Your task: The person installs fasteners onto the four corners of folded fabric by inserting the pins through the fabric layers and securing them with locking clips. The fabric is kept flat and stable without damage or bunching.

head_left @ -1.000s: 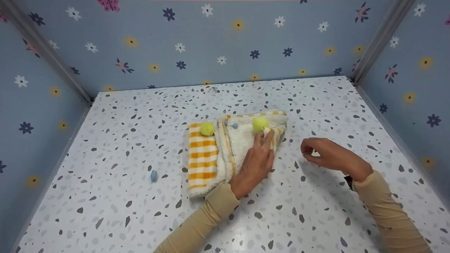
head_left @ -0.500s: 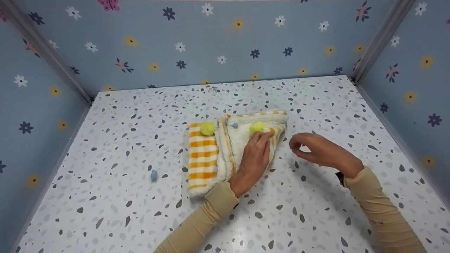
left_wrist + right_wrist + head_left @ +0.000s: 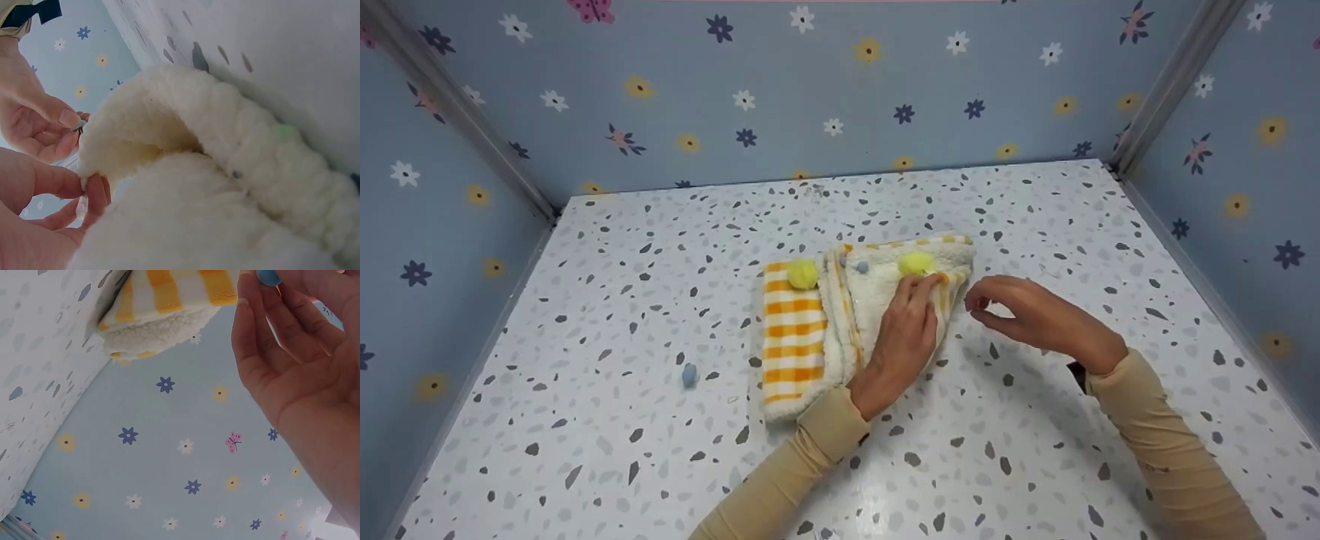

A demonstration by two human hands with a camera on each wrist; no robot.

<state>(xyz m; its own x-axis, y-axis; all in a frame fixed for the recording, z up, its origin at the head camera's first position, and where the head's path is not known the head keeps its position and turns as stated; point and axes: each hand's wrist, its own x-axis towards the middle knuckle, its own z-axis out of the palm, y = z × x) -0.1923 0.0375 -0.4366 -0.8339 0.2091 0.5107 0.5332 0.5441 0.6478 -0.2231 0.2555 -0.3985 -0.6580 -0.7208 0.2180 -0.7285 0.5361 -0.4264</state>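
A folded fleece blanket (image 3: 802,352), yellow-and-white checked on one side and fluffy cream on the other, lies mid-table. My left hand (image 3: 896,345) rests over its right part. In the left wrist view, the thumb and fingers of that hand pinch the fleece edge (image 3: 85,184). Just right of the blanket, my right hand (image 3: 1042,319) is raised, pinching a small round blue piece (image 3: 269,277) between thumb and fingertips. Two fuzzy yellow balls, a left one (image 3: 802,274) and a right one (image 3: 916,263), sit on the blanket. Small blue pieces (image 3: 862,267) show near its top edge.
Left of the blanket, another small blue piece (image 3: 688,376) lies on the speckled white tabletop (image 3: 607,420). Blue flower-patterned panels (image 3: 780,67) enclose the back and both sides, with metal posts (image 3: 1170,82) at the corners.
My right hand has moved left, closer to the blanket's right edge. The left hand's fingers have shifted slightly at the fold, and the blanket corner there now lies lower under them.
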